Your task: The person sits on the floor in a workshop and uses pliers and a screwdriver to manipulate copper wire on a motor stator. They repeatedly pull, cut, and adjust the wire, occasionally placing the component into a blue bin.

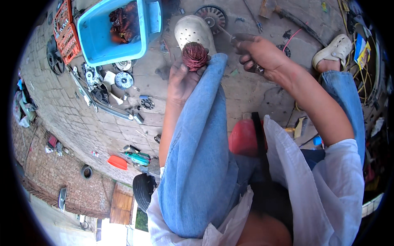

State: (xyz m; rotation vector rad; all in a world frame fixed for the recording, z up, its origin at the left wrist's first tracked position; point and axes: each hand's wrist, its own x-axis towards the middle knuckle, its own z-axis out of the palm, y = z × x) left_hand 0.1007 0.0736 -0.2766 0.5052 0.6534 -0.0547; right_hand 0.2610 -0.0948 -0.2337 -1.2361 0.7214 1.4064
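Note:
My left hand is closed around a reddish-brown bundle of wound copper wire, held beside my left knee and just behind the toe of my pale clog. My right hand is out to the right of it, fingers curled around a thin metal-shafted tool, perhaps a screwdriver. Its shaft points up and left, away from the wire bundle; most of its handle is hidden in my fist. Beyond the clog lies a round finned rotor part on the paving.
A blue plastic tub with tangled copper wire stands at the far left, beside an orange tool case. Dismantled machine parts lie below it. Between my legs is a red rounded object. Loose cables crowd the right edge.

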